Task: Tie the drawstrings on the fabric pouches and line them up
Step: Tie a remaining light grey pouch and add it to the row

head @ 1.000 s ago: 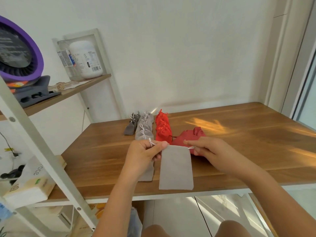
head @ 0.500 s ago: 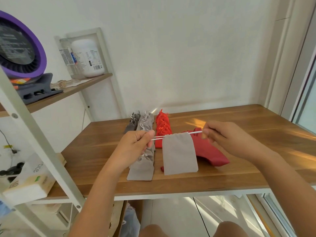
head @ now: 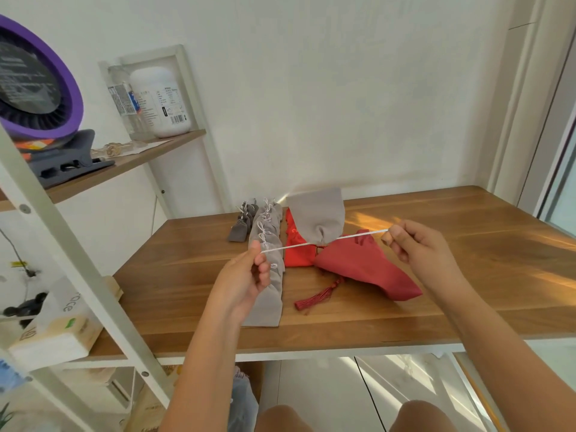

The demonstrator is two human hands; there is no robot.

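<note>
A light grey pouch is flipped up in the air above the table, its mouth cinched at the bottom on a taut white drawstring. My left hand pinches the string's left end and my right hand pinches the right end, pulled apart. On the table lie a row of tied grey pouches, a row of small dark grey pouches, a row of tied red pouches, and a larger dark red pouch with a tassel.
The wooden table runs to a wall behind and a window frame at right. At left stands a white shelf frame with a purple fan, a white bottle and a tissue box. My knees show below the table edge.
Both hands pulled the drawstring ends further apart and lifted them. The grey pouch's mouth cinched shut and its body swung from hanging down to standing up behind the string.
</note>
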